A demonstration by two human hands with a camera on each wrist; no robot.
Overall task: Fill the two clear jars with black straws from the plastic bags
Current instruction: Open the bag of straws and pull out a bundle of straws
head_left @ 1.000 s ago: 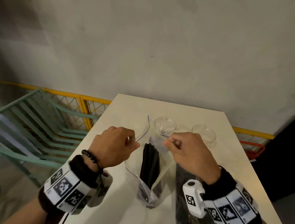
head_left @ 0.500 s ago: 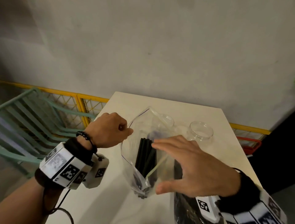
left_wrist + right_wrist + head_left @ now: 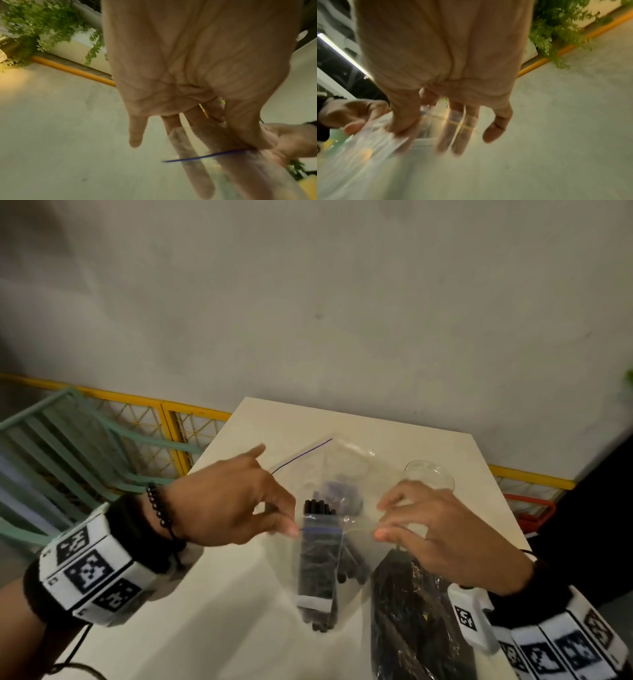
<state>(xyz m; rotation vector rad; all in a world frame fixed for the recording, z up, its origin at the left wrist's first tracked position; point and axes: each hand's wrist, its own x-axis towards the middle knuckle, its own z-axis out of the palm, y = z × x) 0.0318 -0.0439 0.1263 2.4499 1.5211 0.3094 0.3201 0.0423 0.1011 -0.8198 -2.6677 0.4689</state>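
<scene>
A clear zip bag [image 3: 318,559] of black straws [image 3: 317,508] stands in the middle of the white table [image 3: 239,611], its mouth pulled open. My left hand [image 3: 286,522] pinches the near rim at the blue zip line [image 3: 214,155] between thumb and finger. My right hand [image 3: 382,520] pinches the rim's other side, and the film [image 3: 399,136] shows under its thumb. One clear jar [image 3: 428,474] stands behind my right hand. The other jar [image 3: 339,494] shows dimly through the bag. A second bag of straws [image 3: 411,628] lies under my right wrist.
A grey wall runs behind the table's far edge [image 3: 359,419]. A green slatted chair [image 3: 68,446] and a yellow mesh fence [image 3: 178,433] stand to the left. A red frame [image 3: 534,508] sits beyond the right edge.
My right hand, spread open beside the bag half a second ago, now pinches its rim. My left hand shifted right along the zip line. The bag's mouth is pulled wider.
</scene>
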